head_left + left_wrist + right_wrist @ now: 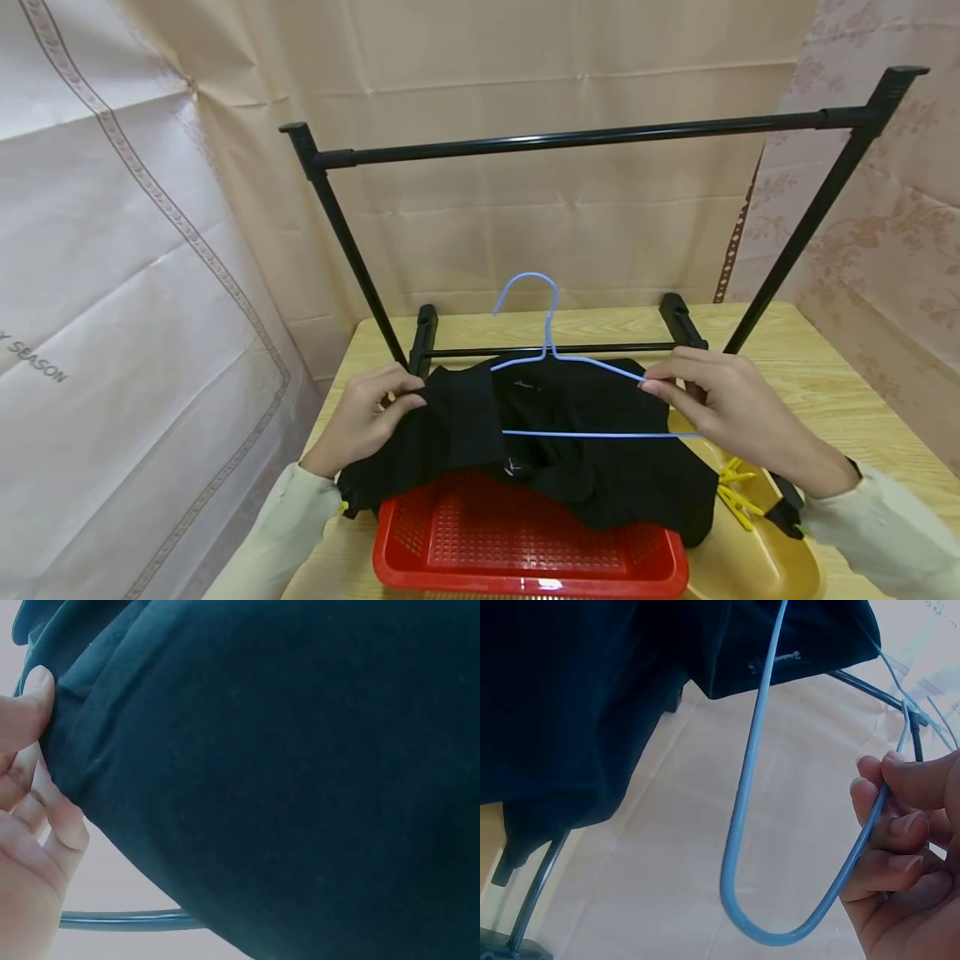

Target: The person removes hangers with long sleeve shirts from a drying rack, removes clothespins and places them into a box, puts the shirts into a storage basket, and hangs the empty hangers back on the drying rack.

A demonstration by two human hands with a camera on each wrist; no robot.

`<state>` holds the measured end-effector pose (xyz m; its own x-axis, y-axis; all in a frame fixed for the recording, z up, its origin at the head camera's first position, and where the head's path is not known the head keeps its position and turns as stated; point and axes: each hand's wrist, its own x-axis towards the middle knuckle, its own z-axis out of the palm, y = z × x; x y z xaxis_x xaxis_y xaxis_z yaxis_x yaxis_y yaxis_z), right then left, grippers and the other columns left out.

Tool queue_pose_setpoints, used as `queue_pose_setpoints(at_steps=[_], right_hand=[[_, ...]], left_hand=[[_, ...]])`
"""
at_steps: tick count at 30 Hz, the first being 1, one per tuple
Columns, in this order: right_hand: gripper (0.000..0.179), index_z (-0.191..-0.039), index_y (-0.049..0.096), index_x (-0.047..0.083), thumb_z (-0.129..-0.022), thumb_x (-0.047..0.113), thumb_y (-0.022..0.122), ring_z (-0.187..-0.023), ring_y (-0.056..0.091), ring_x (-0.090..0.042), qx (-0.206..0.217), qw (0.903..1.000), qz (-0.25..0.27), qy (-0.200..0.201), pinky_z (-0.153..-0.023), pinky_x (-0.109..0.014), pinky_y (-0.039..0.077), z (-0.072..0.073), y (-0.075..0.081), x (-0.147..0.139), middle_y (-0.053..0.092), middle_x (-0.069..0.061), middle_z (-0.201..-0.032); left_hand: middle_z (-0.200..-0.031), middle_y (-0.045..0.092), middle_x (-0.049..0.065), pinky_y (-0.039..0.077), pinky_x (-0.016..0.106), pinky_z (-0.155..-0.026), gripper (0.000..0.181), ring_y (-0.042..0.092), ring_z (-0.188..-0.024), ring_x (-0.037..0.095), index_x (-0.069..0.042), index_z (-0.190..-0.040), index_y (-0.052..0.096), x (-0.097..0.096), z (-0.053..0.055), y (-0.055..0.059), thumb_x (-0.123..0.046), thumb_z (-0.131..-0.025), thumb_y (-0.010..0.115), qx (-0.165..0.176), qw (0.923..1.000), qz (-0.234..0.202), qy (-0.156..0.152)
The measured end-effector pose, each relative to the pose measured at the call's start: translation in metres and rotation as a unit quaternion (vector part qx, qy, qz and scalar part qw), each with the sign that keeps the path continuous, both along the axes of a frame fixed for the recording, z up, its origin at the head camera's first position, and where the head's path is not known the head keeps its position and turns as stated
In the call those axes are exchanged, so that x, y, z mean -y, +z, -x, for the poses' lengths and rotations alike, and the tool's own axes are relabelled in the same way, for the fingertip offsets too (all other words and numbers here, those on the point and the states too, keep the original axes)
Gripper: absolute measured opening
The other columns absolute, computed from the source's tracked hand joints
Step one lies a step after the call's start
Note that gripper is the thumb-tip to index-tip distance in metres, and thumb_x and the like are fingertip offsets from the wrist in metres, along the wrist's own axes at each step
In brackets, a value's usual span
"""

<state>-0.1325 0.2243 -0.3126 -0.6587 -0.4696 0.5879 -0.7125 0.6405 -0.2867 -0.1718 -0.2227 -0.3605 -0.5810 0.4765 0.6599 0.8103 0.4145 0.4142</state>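
A black shirt (450,425) with a small printed mark inside its neck lies partly over a red basket. Inside it on the left is one end of a blue wire clothes hanger (592,434), hidden by the cloth; hook and right end are outside. With thumb and fingers my left hand (367,412) pinches the shirt's upper left edge, also visible in the left wrist view (37,825). My right hand (720,400) grips the hanger's right arm between thumb and fingers. In the right wrist view the hanger's rounded end (772,937) hangs free of cloth below that hand (915,847).
A black rack (585,139) with a high crossbar stands behind the shirt on the wooden table (840,400). The red basket (525,575) sits in front. To its right, a yellow tray (780,575) holds yellow clothespins (738,496). Curtains hang around the table.
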Motion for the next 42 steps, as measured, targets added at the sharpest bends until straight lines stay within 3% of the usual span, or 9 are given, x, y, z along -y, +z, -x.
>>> queue_pose_setpoints(at_steps=[10, 17, 21, 24, 28, 30, 42], right_hand=[[0.03, -0.1, 0.076, 0.02, -0.081, -0.001, 0.084, -0.061, 0.044, 0.001, -0.002, 0.9991, 0.025, 0.033, -0.056, -0.012, 0.037, 0.003, -0.002, 0.018, 0.064, 0.015, -0.088], [0.034, -0.099, 0.076, 0.019, -0.077, -0.005, 0.085, -0.06, 0.042, 0.001, -0.023, 0.9982, 0.036, 0.042, -0.055, -0.012, 0.035, 0.001, -0.002, 0.02, 0.061, 0.015, -0.083], [0.035, -0.098, 0.076, 0.019, -0.076, -0.007, 0.085, -0.061, 0.042, 0.001, -0.035, 0.9979, 0.039, 0.04, -0.054, -0.012, 0.035, 0.001, -0.001, 0.015, 0.059, 0.014, -0.081], [0.025, -0.099, 0.076, 0.019, -0.083, 0.002, 0.083, -0.061, 0.042, 0.001, -0.041, 0.9977, 0.042, 0.034, -0.055, -0.012, 0.034, 0.0, -0.001, 0.01, 0.058, 0.015, -0.08], [0.029, -0.099, 0.076, 0.019, -0.08, -0.001, 0.085, -0.061, 0.04, 0.001, -0.049, 0.9974, 0.044, 0.029, -0.054, -0.012, 0.033, -0.001, 0.001, 0.006, 0.056, 0.016, -0.079], [0.039, -0.099, 0.076, 0.02, -0.073, -0.008, 0.086, -0.061, 0.04, 0.002, -0.05, 0.9976, 0.039, 0.026, -0.054, -0.012, 0.033, -0.001, 0.002, 0.005, 0.055, 0.017, -0.08], [0.041, -0.099, 0.075, 0.02, -0.072, -0.01, 0.085, -0.06, 0.041, 0.002, -0.049, 0.9982, 0.031, 0.016, -0.054, -0.012, 0.034, -0.005, 0.003, 0.0, 0.058, 0.019, -0.082]], left_hand=[[-0.089, 0.069, -0.002, 0.048, 0.018, -0.063, 0.026, 0.059, -0.072, 0.011, -0.012, -0.098, 0.075, -0.01, -0.001, 0.004, 0.007, -0.082, 0.081, -0.019, 0.9996, -0.008, -0.019], [-0.089, 0.069, -0.003, 0.048, 0.017, -0.062, 0.026, 0.058, -0.071, 0.01, -0.011, -0.097, 0.075, -0.008, 0.0, 0.0, 0.009, -0.081, 0.081, -0.014, 0.9998, -0.005, -0.009], [-0.089, 0.068, -0.003, 0.047, 0.018, -0.062, 0.026, 0.057, -0.072, 0.01, -0.011, -0.098, 0.075, -0.005, 0.003, -0.002, 0.009, -0.081, 0.081, -0.017, 0.9999, -0.004, -0.002], [-0.089, 0.068, -0.003, 0.044, 0.017, -0.063, 0.027, 0.056, -0.072, 0.01, -0.01, -0.098, 0.075, -0.002, 0.005, -0.003, 0.01, -0.081, 0.081, -0.025, 0.9997, -0.007, 0.0], [-0.089, 0.068, -0.003, 0.043, 0.016, -0.063, 0.028, 0.056, -0.072, 0.01, -0.01, -0.098, 0.075, -0.001, 0.005, 0.0, 0.011, -0.08, 0.081, -0.028, 0.9996, -0.009, 0.004], [-0.089, 0.068, -0.003, 0.043, 0.016, -0.063, 0.028, 0.056, -0.072, 0.01, -0.011, -0.098, 0.075, 0.0, 0.005, 0.0, 0.011, -0.081, 0.081, -0.027, 0.9996, -0.009, 0.006], [-0.088, 0.069, -0.002, 0.045, 0.023, -0.059, 0.029, 0.056, -0.07, 0.011, -0.012, -0.098, 0.076, 0.001, 0.004, -0.001, 0.009, -0.079, 0.083, -0.032, 0.9994, -0.015, 0.003]])
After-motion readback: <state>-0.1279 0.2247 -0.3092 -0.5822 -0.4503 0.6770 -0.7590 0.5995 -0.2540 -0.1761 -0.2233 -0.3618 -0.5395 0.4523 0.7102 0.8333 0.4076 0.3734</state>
